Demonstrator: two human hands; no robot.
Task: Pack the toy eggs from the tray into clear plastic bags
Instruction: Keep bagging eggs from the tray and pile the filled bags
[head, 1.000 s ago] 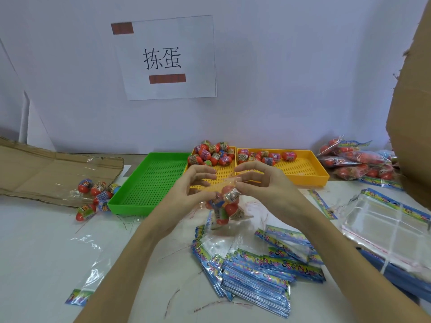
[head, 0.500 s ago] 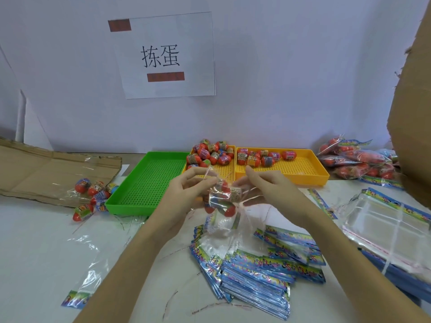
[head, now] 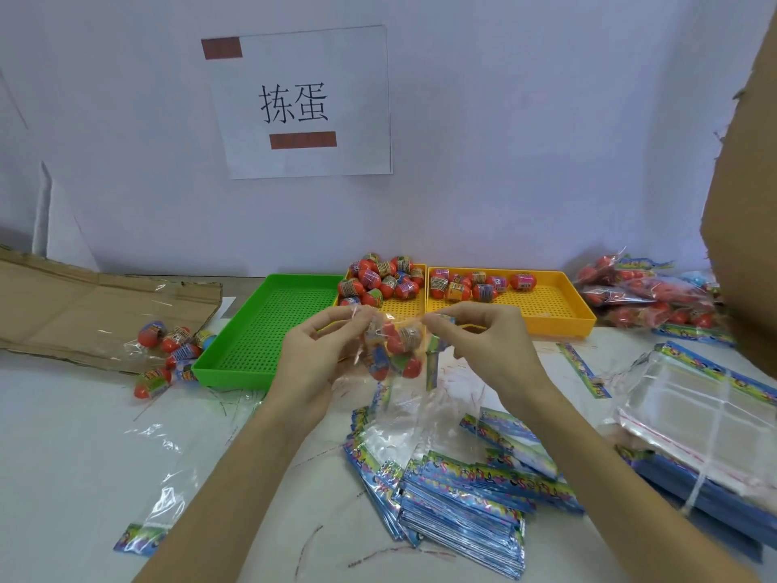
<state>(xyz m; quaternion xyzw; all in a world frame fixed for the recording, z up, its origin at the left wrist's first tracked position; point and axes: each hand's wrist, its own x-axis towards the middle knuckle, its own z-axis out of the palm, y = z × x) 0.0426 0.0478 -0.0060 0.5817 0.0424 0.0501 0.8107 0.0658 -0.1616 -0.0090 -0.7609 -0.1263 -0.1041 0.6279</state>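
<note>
your left hand (head: 313,359) and right hand (head: 483,351) each pinch a top corner of one clear bag (head: 393,351) with about four eggs inside, held above the table. behind it: two yellow trays (head: 559,307) with loose eggs (head: 387,277), one green tray (head: 269,330).

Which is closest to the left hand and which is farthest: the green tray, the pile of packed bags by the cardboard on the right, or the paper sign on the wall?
From the left hand:
1. The green tray, right beside it, just to its left.
2. The pile of packed bags, across the table on the far right.
3. The paper sign, farthest, high up on the back wall.
</note>
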